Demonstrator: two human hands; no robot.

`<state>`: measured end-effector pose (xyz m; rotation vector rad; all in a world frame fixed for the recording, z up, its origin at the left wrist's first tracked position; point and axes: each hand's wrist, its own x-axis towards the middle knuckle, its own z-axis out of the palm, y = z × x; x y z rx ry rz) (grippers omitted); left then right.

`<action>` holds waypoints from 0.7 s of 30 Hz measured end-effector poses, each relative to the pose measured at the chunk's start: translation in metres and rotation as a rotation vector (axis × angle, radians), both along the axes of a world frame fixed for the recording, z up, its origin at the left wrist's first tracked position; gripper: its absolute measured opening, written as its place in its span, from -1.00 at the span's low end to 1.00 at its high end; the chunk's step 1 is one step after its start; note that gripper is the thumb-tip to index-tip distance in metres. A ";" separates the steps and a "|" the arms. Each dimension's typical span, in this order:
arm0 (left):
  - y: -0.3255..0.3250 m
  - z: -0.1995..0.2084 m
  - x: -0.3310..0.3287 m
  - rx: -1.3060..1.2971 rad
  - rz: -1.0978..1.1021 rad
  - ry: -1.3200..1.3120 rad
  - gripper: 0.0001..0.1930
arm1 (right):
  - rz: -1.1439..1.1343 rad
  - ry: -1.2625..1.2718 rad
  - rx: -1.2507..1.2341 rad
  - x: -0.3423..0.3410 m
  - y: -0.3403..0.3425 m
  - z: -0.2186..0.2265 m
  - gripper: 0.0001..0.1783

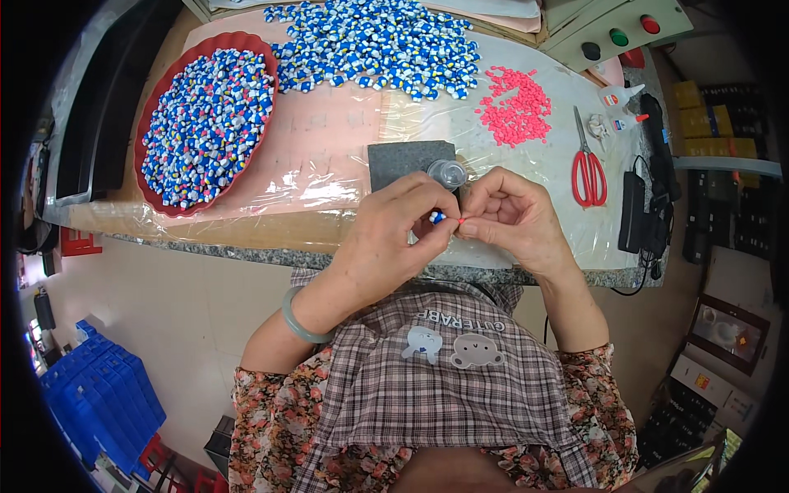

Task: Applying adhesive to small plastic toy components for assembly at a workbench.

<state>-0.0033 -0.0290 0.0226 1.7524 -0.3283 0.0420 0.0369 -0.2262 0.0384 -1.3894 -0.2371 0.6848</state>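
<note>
Close to the table's front edge, my left hand [403, 226] pinches a small blue-and-white figure [436, 217] between thumb and forefinger. My right hand [518, 218] meets it, thumb and forefinger closed on a tiny pink piece [461, 220] right beside the figure. Whether the two pieces touch is too small to tell. Just beyond my fingers stands a small clear round container [447, 173], partly over a dark grey pad [394, 160]. Loose pink pieces [514, 107] lie spread farther back on the right. A large heap of blue-and-white figures [374, 45] covers the back middle.
A red scalloped tray [269, 123] full of figures stands at the left. To the right lie red-handled scissors [589, 168], glue bottles [629, 121] and a black power adapter [632, 209]. A box with buttons [616, 37] borders the back right. Blue crates [103, 394] stand on the floor.
</note>
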 end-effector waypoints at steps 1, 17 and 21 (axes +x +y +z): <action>0.000 0.000 0.000 0.001 0.000 0.001 -0.89 | -0.008 -0.029 -0.030 -0.002 0.002 0.002 -0.79; 0.000 -0.003 0.000 0.115 0.049 -0.139 -0.86 | -0.107 -0.134 -0.090 -0.010 0.010 -0.002 -0.78; 0.001 0.000 0.001 0.123 0.028 -0.109 -0.87 | -0.102 -0.190 -0.122 -0.011 0.009 -0.001 -0.78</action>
